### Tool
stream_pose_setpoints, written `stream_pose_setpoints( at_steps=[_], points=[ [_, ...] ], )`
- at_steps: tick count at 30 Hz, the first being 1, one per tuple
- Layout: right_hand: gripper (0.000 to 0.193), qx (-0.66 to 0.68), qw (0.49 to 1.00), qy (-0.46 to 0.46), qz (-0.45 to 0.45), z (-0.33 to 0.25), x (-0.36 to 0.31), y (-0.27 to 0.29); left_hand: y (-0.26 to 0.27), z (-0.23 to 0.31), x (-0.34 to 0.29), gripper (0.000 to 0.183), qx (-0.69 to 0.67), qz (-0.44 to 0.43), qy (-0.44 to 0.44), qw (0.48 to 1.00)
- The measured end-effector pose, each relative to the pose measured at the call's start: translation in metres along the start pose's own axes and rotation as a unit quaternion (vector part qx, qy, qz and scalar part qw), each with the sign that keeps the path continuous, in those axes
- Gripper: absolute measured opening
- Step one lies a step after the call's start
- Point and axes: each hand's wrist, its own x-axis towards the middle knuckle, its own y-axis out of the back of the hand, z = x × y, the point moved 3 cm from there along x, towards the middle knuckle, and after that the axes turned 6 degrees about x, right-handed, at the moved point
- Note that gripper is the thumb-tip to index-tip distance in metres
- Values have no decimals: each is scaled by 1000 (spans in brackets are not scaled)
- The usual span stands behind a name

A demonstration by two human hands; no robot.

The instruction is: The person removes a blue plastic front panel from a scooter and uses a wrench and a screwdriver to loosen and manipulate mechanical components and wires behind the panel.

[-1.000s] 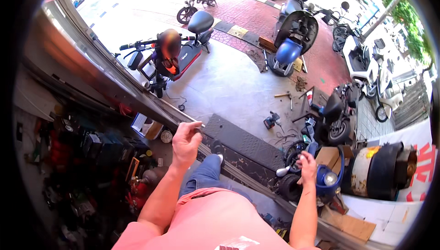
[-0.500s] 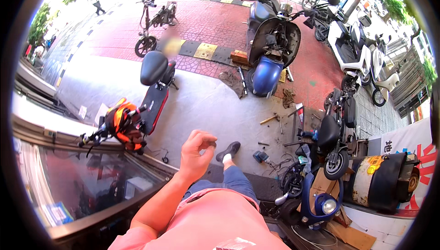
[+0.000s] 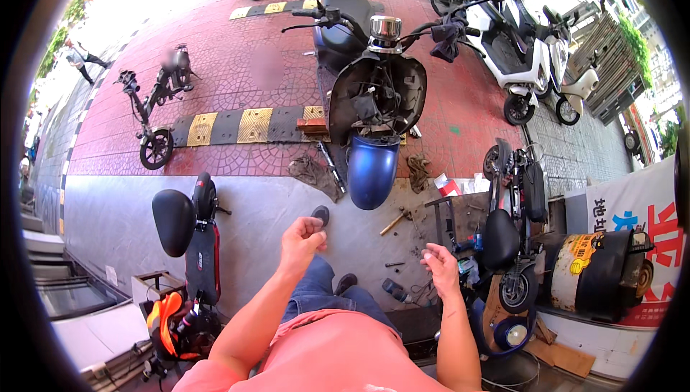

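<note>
My left hand (image 3: 302,239) hangs in front of my body, its fingers loosely bent and slightly apart, with nothing seen in them. To the right, my right hand (image 3: 440,264) is also loosely bent, thumb apart from the fingers, and no held thing shows. Neither hand touches anything. Beyond them stands a blue scooter (image 3: 374,172) with its front panel off and wiring bare. A hammer (image 3: 393,223) with a wooden handle lies on the grey floor between my hands and the scooter. Near my right hand is a dark power tool (image 3: 396,290) on the floor.
On the left stands a small electric scooter (image 3: 203,262) with a black seat, an orange-and-black item at its bars. A black folding e-bike (image 3: 507,237) is at the right, beside a black tank-like drum (image 3: 596,273). Brown rags (image 3: 316,176) lie near the blue scooter, before a yellow-black ramp (image 3: 255,126).
My view has turned rightward and I have stepped forward, so the blue scooter is nearer. My right hand has come into view. The left hand stays raised in front of me.
</note>
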Motion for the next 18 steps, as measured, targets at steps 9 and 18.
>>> stream_pose_setpoints(
  at_steps=[9, 18],
  points=[
    [37, -53, 985, -162, 18, 71, 72, -74, -50, -8, 241, 7, 212, -69, 63, 973],
    [42, -94, 991, -82, 37, 145, 231, -77, -163, -64, 356, 13, 372, -194, -279, 864]
  ],
)
